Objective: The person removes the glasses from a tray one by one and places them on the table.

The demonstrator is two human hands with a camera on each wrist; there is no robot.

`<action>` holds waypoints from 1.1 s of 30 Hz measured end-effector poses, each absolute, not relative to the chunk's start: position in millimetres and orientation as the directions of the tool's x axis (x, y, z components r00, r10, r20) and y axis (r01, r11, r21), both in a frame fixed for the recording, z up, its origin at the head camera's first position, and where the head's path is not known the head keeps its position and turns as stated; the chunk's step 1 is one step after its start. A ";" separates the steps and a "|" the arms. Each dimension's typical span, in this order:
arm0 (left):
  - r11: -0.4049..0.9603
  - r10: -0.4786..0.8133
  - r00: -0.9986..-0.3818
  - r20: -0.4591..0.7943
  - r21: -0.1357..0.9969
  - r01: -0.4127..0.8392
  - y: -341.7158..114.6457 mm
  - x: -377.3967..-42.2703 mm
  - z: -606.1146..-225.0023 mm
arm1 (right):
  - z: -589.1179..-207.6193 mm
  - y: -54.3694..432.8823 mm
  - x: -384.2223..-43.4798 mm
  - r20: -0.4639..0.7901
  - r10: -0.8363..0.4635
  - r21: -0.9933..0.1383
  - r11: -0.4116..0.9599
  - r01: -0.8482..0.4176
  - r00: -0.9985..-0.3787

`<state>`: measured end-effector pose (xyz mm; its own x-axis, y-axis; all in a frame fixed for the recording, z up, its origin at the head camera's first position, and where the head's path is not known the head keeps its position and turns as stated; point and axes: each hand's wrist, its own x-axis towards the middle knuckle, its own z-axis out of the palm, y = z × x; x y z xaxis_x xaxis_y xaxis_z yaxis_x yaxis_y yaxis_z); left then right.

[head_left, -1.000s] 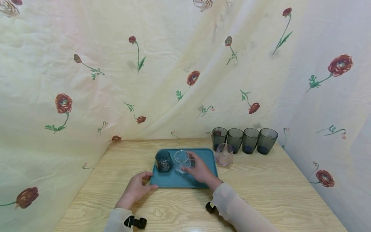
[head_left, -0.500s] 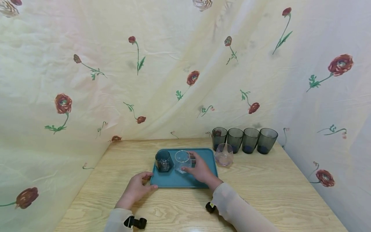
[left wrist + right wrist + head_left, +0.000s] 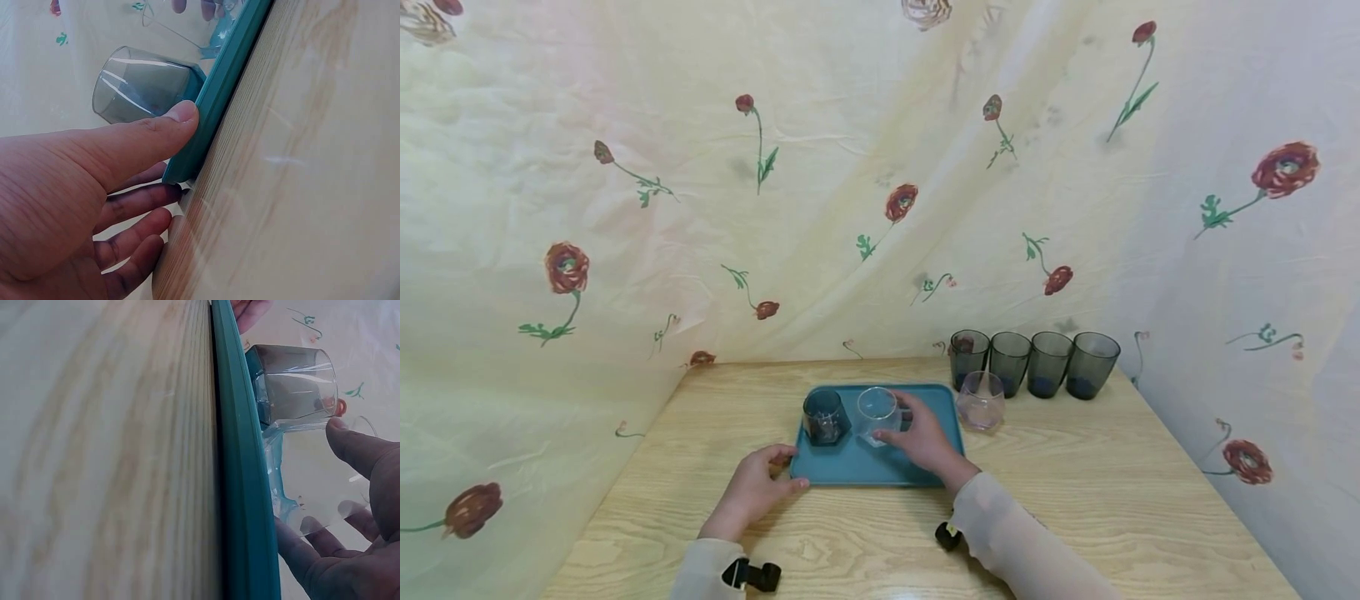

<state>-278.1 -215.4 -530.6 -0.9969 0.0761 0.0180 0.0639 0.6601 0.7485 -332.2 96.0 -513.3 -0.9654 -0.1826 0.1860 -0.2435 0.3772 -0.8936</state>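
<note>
A blue-green rectangular tray [image 3: 865, 472] lies on the wooden table. My left hand [image 3: 754, 486] holds its near left corner, the thumb on the front rim and the fingers at the left side, as the left wrist view [image 3: 69, 187] shows. On the tray's left part stands a dark grey glass [image 3: 824, 418], upright and untouched. Just right of it is a clear glass [image 3: 872, 417] with a gold-coloured rim. My right hand [image 3: 927, 442] grips this clear glass from the right, thumb in front and fingers round the far side. Whether its base touches the tray is hard to tell.
A pinkish clear glass [image 3: 981, 402] stands beside the tray's right edge. Behind it, several dark grey tumblers [image 3: 1049, 365] form a row along the back right. A flowered cloth [image 3: 820, 208] hangs behind the table and along both sides.
The clear glass has shifted slightly to the right along with my right hand, widening the gap to the dark glass. My left hand and the tray stay in place.
</note>
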 end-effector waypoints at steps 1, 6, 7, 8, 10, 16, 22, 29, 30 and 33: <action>0.664 0.079 -0.997 0.024 0.744 0.070 -215.4 -278.6 -530.8 | -513.3 96.8 -332.4 0.186 -0.178 -0.894 0.377 -0.242 -0.966; 0.661 0.082 -0.996 0.018 0.748 0.068 -214.9 -279.5 -531.5 | -510.4 101.7 -331.6 0.190 -0.158 -0.898 0.372 -0.237 -0.969; 0.660 0.086 -0.996 0.020 0.747 0.072 -215.1 -279.3 -531.5 | -509.6 102.7 -331.4 0.190 -0.152 -0.898 0.372 -0.234 -0.970; 0.657 0.085 -0.996 0.016 0.751 0.068 -214.9 -279.1 -531.6 | -508.1 103.8 -330.6 0.189 -0.145 -0.900 0.370 -0.230 -0.971; 0.656 0.090 -0.996 0.017 0.751 0.072 -214.9 -278.5 -531.3 | -505.5 106.2 -329.5 0.188 -0.136 -0.903 0.367 -0.226 -0.973; 0.659 0.093 -0.995 0.026 0.747 0.081 -214.6 -277.0 -530.4 | -496.4 114.5 -323.0 0.205 -0.104 -0.904 0.361 -0.229 -0.973; 0.658 0.086 -0.996 0.022 0.749 0.073 -213.9 -276.1 -529.9 | -487.9 127.7 -316.1 0.239 -0.087 -0.893 0.371 -0.253 -0.967; 0.671 0.079 -0.996 0.027 0.738 0.074 -213.5 -275.4 -528.6 | -470.8 146.4 -303.7 0.263 -0.103 -0.907 0.312 -0.282 -0.959; 0.672 0.078 -0.997 0.029 0.737 0.074 -213.5 -275.1 -528.3 | -468.2 149.3 -301.6 0.263 -0.103 -0.909 0.306 -0.282 -0.959; 0.671 0.077 -0.997 0.029 0.738 0.073 -213.2 -274.6 -527.6 | -462.2 158.9 -295.6 0.285 -0.104 -0.904 0.300 -0.303 -0.953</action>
<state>-274.6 -213.2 -527.6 -0.9966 0.0769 0.0287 0.0730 0.6708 0.7380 -295.6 158.9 -462.2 -0.9530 -0.1039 0.2847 -0.3030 0.3004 -0.9044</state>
